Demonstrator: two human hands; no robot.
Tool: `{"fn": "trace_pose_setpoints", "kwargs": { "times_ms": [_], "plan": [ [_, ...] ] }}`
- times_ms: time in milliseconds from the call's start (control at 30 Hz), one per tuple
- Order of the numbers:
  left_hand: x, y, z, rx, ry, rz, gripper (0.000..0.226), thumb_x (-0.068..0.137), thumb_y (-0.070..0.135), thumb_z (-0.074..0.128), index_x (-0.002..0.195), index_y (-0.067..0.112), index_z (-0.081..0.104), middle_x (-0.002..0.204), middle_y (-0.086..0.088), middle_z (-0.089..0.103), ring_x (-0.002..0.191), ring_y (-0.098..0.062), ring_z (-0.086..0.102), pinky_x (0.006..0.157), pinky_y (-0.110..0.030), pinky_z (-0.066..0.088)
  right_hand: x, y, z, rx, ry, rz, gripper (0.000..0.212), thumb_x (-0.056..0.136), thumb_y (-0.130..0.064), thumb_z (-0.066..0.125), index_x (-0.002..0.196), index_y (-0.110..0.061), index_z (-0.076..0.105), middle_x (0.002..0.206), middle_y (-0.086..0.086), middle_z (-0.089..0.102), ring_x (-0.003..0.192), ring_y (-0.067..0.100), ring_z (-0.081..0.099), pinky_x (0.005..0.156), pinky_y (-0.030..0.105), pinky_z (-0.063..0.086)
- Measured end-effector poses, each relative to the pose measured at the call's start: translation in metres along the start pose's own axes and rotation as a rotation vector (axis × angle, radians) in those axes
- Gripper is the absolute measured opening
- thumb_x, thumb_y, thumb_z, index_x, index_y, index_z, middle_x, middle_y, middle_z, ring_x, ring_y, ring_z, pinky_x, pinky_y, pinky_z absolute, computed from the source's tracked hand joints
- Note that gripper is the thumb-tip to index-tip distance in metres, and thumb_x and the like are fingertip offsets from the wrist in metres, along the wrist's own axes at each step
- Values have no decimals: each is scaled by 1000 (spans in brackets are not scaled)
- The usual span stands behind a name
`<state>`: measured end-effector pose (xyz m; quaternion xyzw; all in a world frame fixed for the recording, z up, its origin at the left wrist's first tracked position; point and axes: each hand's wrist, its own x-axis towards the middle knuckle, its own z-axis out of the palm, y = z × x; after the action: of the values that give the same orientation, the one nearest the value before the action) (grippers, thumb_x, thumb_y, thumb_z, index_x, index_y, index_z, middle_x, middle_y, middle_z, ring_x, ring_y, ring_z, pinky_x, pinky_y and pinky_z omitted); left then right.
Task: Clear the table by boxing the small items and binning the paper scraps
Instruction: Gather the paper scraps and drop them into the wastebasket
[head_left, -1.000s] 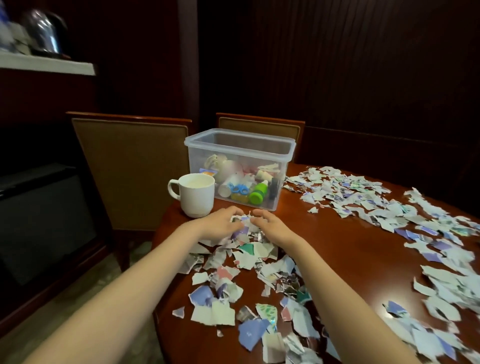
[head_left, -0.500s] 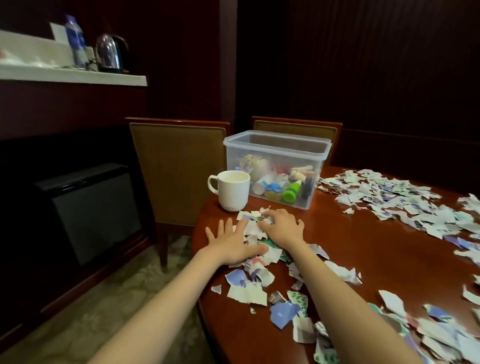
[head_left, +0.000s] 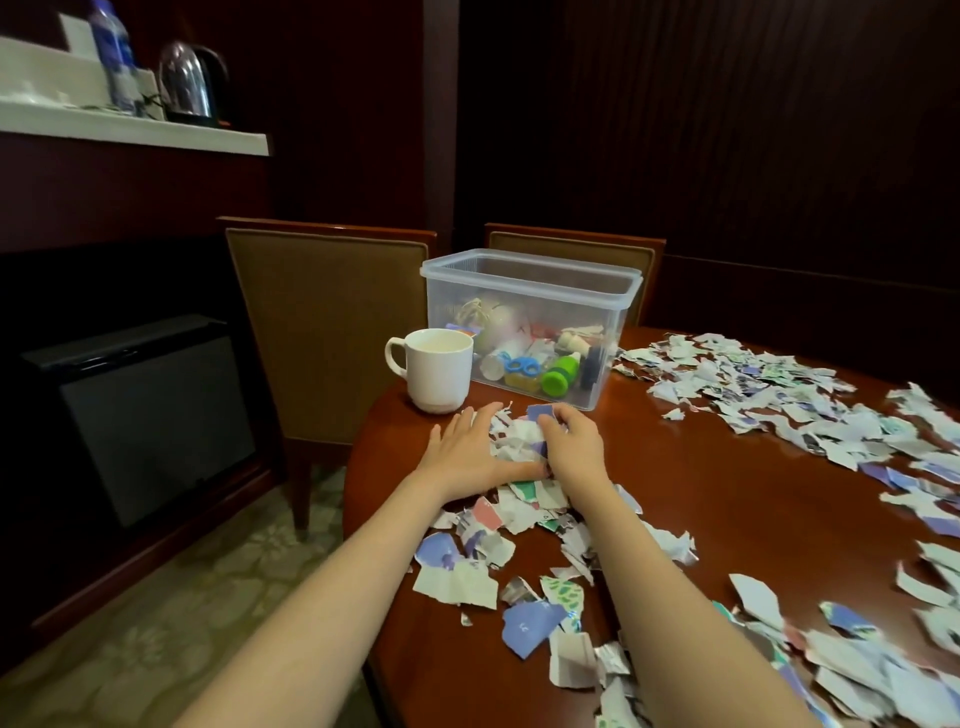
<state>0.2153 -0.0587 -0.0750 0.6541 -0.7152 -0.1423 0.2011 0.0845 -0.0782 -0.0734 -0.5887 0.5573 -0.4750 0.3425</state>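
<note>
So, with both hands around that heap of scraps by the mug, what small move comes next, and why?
Probably close both hands and lift: the left hand lies flat against the heap of scraps, the right hand curls over its other side, so it looks gathered.

- The table (head_left: 701, 499) is glossy polished red-brown wood.
- The box (head_left: 530, 291) is clear, smooth plastic.
- The mug (head_left: 439, 371) looks like glazed white ceramic.
- The scraps (head_left: 779, 415) are torn printed paper (some shiny).
</note>
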Motion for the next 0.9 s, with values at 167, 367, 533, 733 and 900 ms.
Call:
{"fn": "trace_pose_setpoints", "kwargs": {
  "times_ms": [167, 367, 533, 733, 900],
  "plan": [
    [14, -3, 1, -249, 45, 19, 76, 80, 64, 55, 142, 27, 32, 147, 2, 34, 136, -18, 31, 113, -42, 26, -3, -3, -7, 20, 113, 57, 35, 99, -14, 36, 128, -6, 52, 127, 12, 56, 100, 20, 49, 79, 25, 34],
    [30, 2, 4, -17, -8, 26, 64, 91, 60, 37, 145, 26, 32, 156, -5, 21, 145, -22, 14, 118, -42, 13, -7, -2, -9, -158, 230, 59, 34, 99, -18, 36, 123, -7, 56, 119, 12, 60, 104, 24, 56, 75, 27, 38],
    [39, -2, 7, -17, -23, 113, 47, 91, 54, 42, 126, 25, 56, 137, 3, 50, 128, -15, 42, 109, -41, 31, -3, 0, -7, -354, 160, 45, 35, 98, -28, 42, 125, -11, 55, 125, 12, 46, 111, 25, 49, 87, 30, 40],
    [32, -3, 4, -410, -24, 118, 26, 97, 33, 43, 102, 22, 66, 109, 2, 63, 108, -16, 55, 94, -32, 40, 0, 0, -5, -487, 54, 4, 28, 96, -27, 46, 114, -12, 60, 117, 9, 59, 104, 24, 53, 91, 39, 46],
    [20, 3, 3, -440, -147, 158, 52, 83, 49, 63, 128, 29, 47, 129, 7, 51, 121, -11, 46, 104, -33, 39, -4, -3, -8, -349, -26, -42, 19, 95, -16, 48, 107, -7, 61, 105, 11, 64, 85, 17, 52, 72, 30, 43]
  ]
}}
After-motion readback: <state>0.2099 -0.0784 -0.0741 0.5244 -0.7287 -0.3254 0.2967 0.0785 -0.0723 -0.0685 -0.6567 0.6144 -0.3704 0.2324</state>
